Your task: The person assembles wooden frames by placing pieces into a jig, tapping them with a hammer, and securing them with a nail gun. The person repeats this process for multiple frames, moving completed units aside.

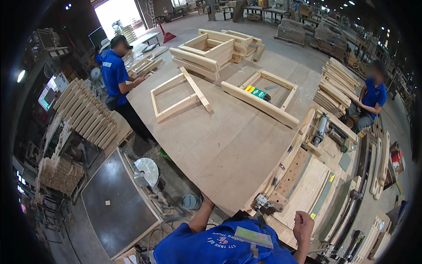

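Note:
My left hand [208,201] is at the near edge of a large brown worktable [211,145], its fingers hidden beneath the edge. My right hand [303,225] is raised, its fingers loosely curled with nothing visible in them. Closest to it is a wooden clamping jig [303,176] with a pneumatic cylinder [322,128] and metal fittings. On the worktable lie a pale wooden frame [178,97] at left and another frame [263,99] at right. A green and yellow box [257,92] rests on the right frame's near rail.
Assembled wooden frames [215,50] sit at the table's far end. A co-worker in blue [115,75] stands at left; another [371,99] sits at right by stacked wooden parts [336,86]. Left of me are a dark-topped table [116,198] and a disc-shaped machine [146,172].

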Demonstrator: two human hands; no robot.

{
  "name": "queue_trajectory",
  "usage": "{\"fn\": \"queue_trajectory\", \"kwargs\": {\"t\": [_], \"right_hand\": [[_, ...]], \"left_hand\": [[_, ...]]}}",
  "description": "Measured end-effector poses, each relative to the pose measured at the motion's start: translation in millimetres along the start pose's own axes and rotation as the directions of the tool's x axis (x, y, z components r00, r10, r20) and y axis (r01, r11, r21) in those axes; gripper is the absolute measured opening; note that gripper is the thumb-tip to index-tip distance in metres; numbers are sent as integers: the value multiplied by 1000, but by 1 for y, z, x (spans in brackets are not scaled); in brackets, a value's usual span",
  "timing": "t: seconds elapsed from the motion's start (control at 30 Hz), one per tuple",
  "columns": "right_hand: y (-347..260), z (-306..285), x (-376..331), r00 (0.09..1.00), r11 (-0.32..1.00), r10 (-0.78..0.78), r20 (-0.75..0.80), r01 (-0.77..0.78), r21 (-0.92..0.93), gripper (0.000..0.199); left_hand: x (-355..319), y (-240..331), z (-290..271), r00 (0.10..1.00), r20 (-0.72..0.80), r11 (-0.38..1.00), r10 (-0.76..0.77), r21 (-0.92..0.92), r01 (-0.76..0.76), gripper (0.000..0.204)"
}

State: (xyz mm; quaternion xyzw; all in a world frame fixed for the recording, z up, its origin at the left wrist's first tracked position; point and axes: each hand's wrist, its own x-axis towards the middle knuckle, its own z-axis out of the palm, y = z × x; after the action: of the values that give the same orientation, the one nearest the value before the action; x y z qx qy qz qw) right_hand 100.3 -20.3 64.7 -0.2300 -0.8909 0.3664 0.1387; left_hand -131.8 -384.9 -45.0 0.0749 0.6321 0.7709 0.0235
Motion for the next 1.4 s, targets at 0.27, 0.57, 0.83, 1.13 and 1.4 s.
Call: {"fn": "queue_trajectory", "kwargs": {"t": [0.27,0.57,0.83,1.13,1.4], "right_hand": [[-2,4,4,1000,998,30,5,-31,56,15],[-4,6,2,999,1000,-22,39,22,10,13],[-20,-1,-4,998,998,-49,31,50,-32,14],[-12,7,-33,997,996,-73,2,73,-53,16],[0,13,-57,999,998,34,-21,-35,-49,20]], "left_hand": [[3,-2,0,997,58,992,-53,117,46,67],[1,15,-16,975,177,770,-133,637,-11,72],[7,51,-25,865,410,120,-289,912,-392,67],[22,56,-39,829,556,151,-60,826,-543,54],[37,24,23,803,518,325,294,736,-594,47]]}}
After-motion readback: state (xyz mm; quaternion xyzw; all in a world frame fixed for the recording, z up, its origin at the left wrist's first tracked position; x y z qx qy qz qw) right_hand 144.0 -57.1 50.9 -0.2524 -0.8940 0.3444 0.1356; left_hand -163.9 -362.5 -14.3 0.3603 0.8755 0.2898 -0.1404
